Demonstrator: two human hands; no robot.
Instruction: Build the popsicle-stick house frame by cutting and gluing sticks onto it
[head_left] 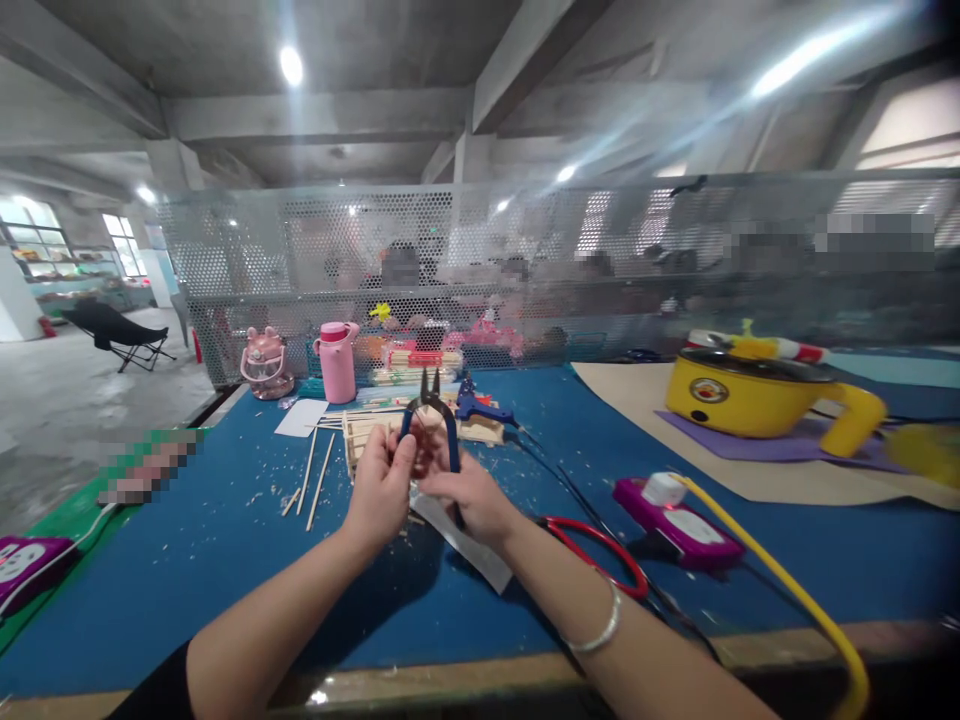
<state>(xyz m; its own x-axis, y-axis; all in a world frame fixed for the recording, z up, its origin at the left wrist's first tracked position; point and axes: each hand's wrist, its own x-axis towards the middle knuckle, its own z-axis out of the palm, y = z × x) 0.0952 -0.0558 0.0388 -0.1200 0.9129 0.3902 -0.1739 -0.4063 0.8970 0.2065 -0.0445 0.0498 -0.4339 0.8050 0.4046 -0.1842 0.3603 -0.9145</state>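
Observation:
Both hands are at a pair of pliers (430, 388) with blue handles, held upright above the mat with the pointed jaws facing away and slightly apart. My left hand (381, 490) closes on the left handle, thumb on top. Closed around the lower part of the right handle is my right hand (469, 495). The fingers between the handles are partly hidden, and I cannot tell if they hold something small. Just behind the hands lies a frame of light wooden sticks (360, 437), partly covered. A blue glue gun (484, 408) rests right of it.
Loose thin sticks (321, 482) and shavings lie on the blue mat (225, 560). A pink bottle (337, 365) stands behind. To the right are a red ring-shaped handle (600, 550), a purple power strip (679, 525) with a yellow cable, and a yellow pot (739, 395). A perforated screen (300, 240) borders the back.

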